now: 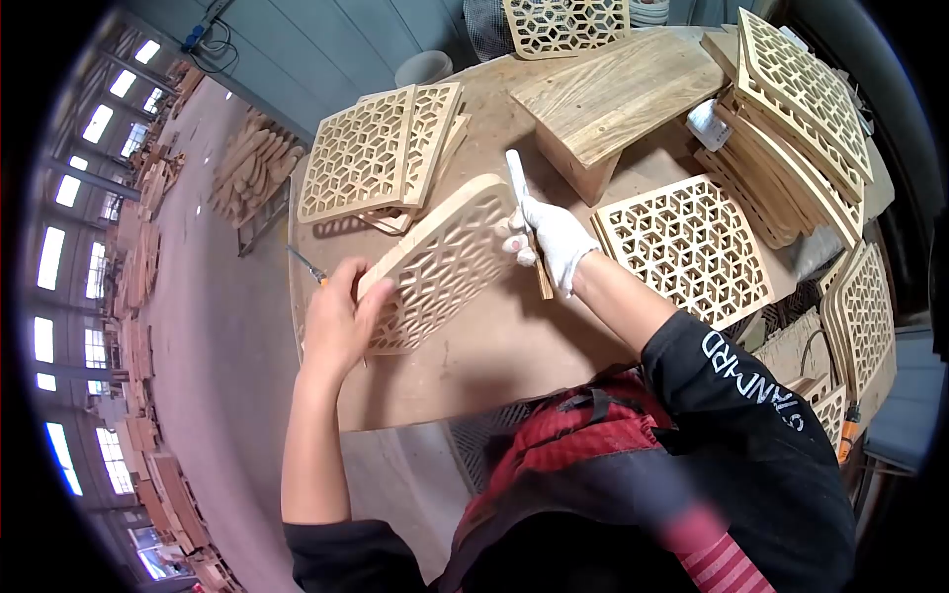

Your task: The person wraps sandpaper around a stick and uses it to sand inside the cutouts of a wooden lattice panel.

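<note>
My bare left hand (344, 316) grips the lower left end of a wooden lattice panel (445, 262), which is tilted up on its edge above the table. My right hand (554, 237), in a white glove, is closed around a slim tool (517, 176) with a pale upper end and a brown lower end. The gloved fingers are beside the panel's right end; whether they touch it I cannot tell. A thin screwdriver-like tool (314, 271) with an orange part lies at the table's left edge, partly behind my left hand.
Lattice panels (371, 153) are stacked at the back left of the table (474, 381). A wooden box (618, 94) stands at the back. To the right are another lattice panel (687, 247) and a tall stack of panels (806, 99). A bucket (423, 68) is behind the table.
</note>
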Demonstrator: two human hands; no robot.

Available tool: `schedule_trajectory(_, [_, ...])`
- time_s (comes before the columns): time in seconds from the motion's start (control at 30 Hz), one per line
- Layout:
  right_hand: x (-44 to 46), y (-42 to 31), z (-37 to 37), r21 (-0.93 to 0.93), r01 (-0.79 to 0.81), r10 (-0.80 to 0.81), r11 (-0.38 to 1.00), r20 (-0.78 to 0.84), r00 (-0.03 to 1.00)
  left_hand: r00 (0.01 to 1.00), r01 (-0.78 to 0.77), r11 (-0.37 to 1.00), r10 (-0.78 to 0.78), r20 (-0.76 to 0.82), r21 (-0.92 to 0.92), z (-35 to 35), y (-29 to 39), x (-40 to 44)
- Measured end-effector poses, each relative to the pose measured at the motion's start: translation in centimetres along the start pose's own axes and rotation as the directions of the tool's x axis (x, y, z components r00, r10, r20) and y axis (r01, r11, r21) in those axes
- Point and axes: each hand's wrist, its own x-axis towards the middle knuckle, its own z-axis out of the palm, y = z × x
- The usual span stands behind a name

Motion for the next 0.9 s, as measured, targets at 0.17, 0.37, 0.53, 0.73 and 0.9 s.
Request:
schedule_trajectory(0.17, [-0.8, 0.6, -0.4, -0.170, 0.063, -0.074, 0.983, -0.058, 0.996, 1.000, -0.021, 0.977, 0.021, 0.000, 0.210, 0.2, -1.3, 3.0])
schedule_trajectory(0.37, [-4.8, 0.7, 0.0, -0.422, 0.072, -0.070, 0.904, 0.020, 0.997, 1.000, -0.022, 0.967, 0.024, -0.007, 0.255, 0.4, -1.1, 2.7])
schedule_trajectory(0.53, [-7.0, -0.1, -0.2, -0.865, 0.288, -0.157, 0.411, 0.244, 0.957, 0.988, 0.108, 0.950, -0.070, -0.139, 0.293, 2.0, 0.2, 0.7])
schedule_trajectory(0.73, [-7.1, 0.5, 1.9, -0.926, 0.366, -0.121, 0.097, 0.354, 0.928, 0.995, 0.087, 0.951, -0.067, -0.077, 0.297, 1.8, 3.7, -0.8])
schedule_trajectory(0.9, [-7.0, -1.0, 4.8, -0.962, 0.244, -0.035, 0.126, 0.242, 0.970, 0.993, -0.009, 0.936, 0.050, -0.107, 0.353, 3.4, 4.4, -1.0])
